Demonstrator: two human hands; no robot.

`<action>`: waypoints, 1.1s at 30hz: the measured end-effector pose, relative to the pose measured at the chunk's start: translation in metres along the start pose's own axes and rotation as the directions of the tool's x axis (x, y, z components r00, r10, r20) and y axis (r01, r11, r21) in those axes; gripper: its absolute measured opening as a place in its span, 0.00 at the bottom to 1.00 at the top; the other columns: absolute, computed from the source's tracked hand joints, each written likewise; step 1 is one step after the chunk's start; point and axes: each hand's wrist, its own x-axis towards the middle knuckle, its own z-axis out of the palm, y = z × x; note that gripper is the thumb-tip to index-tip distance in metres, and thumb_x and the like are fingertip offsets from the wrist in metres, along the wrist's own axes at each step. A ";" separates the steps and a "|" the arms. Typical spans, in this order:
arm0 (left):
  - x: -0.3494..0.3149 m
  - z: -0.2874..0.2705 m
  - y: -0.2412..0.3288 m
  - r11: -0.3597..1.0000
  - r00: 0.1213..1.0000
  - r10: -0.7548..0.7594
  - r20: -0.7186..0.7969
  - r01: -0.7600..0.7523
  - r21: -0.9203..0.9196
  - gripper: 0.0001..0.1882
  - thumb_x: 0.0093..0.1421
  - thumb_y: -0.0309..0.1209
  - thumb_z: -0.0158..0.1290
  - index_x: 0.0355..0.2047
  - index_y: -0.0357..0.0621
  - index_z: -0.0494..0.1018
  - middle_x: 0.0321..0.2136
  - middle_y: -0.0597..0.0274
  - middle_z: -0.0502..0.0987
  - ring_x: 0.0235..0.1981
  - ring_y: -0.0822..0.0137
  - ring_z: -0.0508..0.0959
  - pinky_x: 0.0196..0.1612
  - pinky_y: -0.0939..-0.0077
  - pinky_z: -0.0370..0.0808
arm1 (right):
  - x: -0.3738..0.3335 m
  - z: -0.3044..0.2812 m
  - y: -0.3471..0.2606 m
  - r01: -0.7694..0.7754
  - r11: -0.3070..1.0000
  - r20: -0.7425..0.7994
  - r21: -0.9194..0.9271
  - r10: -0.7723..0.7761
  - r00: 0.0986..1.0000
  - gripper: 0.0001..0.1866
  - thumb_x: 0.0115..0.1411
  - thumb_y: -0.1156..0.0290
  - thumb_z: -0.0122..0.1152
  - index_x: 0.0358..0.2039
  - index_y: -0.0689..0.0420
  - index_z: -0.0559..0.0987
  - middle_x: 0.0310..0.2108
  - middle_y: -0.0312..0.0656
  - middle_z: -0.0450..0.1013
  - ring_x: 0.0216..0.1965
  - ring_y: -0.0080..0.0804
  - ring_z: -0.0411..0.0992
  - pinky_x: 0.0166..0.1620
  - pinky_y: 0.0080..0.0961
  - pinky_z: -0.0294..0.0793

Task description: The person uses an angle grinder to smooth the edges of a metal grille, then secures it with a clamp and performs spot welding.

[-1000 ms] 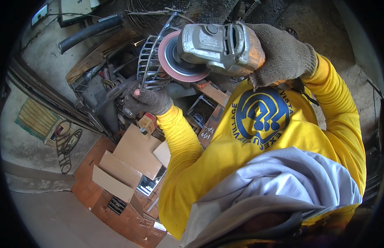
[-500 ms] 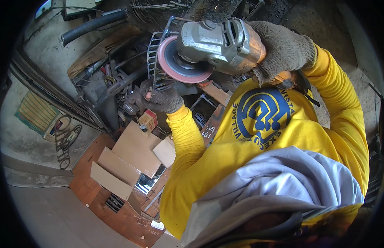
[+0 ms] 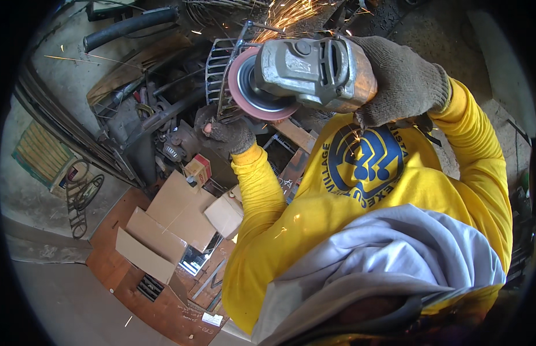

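My right hand [image 3: 398,81], in a dark knit glove, is wrapped round the orange rear body of an angle grinder [image 3: 308,72]. The grinder's pinkish disc [image 3: 243,99] meets the side of a metal grate [image 3: 219,68] made of thin bars, and orange sparks [image 3: 288,20] spray away from the far side. My left hand [image 3: 229,136], gloved too with a bare fingertip showing, is closed at the near end of the grate and steadies it. The exact spot where the disc touches is partly hidden behind the disc.
Cardboard boxes [image 3: 181,210] lie on a brown wooden board [image 3: 109,259] at the lower left. A vise-like metal clutter [image 3: 178,141] stands beyond my left hand. A thick black hose [image 3: 129,29] stretches across the upper left. Long metal strips [image 3: 66,124] lean along the left.
A bright spray of sparks has grown from almost nothing. The grinder has shifted slightly right and down, its disc tilting. My left hand has stayed on the grate.
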 end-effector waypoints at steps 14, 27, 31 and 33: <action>-0.001 0.001 -0.005 0.986 0.991 0.131 -0.039 -0.126 0.106 0.26 0.65 0.48 0.37 0.22 0.37 0.67 0.19 0.55 0.70 0.21 0.61 0.71 0.26 0.68 0.67 | -0.005 0.012 -0.021 -0.234 0.925 -0.130 -0.298 0.204 0.970 0.55 0.27 0.63 0.80 0.59 0.58 0.64 0.52 0.51 0.69 0.53 0.45 0.69 0.55 0.36 0.69; 0.013 -0.004 -0.010 0.893 0.957 0.290 -0.025 -0.261 0.365 0.29 0.64 0.52 0.40 0.19 0.37 0.67 0.16 0.57 0.68 0.18 0.60 0.69 0.24 0.68 0.66 | -0.009 0.009 -0.017 -0.120 0.891 -0.246 -0.438 0.009 0.969 0.48 0.30 0.65 0.78 0.55 0.59 0.68 0.46 0.50 0.73 0.46 0.46 0.74 0.51 0.35 0.73; 0.041 0.003 0.024 0.923 0.962 0.274 -0.013 -0.259 0.284 0.31 0.62 0.54 0.42 0.16 0.37 0.66 0.13 0.57 0.66 0.15 0.61 0.66 0.20 0.69 0.59 | -0.017 0.003 -0.018 -0.213 0.866 -0.280 -0.453 0.088 0.956 0.45 0.30 0.67 0.78 0.54 0.58 0.69 0.45 0.50 0.74 0.46 0.47 0.74 0.51 0.35 0.73; 0.052 0.005 0.040 0.955 0.980 0.197 0.029 -0.199 0.221 0.32 0.61 0.55 0.44 0.14 0.37 0.65 0.11 0.57 0.65 0.13 0.61 0.65 0.19 0.68 0.57 | -0.024 0.000 -0.015 -0.277 0.861 -0.300 -0.426 0.155 0.941 0.45 0.30 0.69 0.77 0.54 0.56 0.69 0.44 0.48 0.75 0.46 0.48 0.74 0.51 0.35 0.73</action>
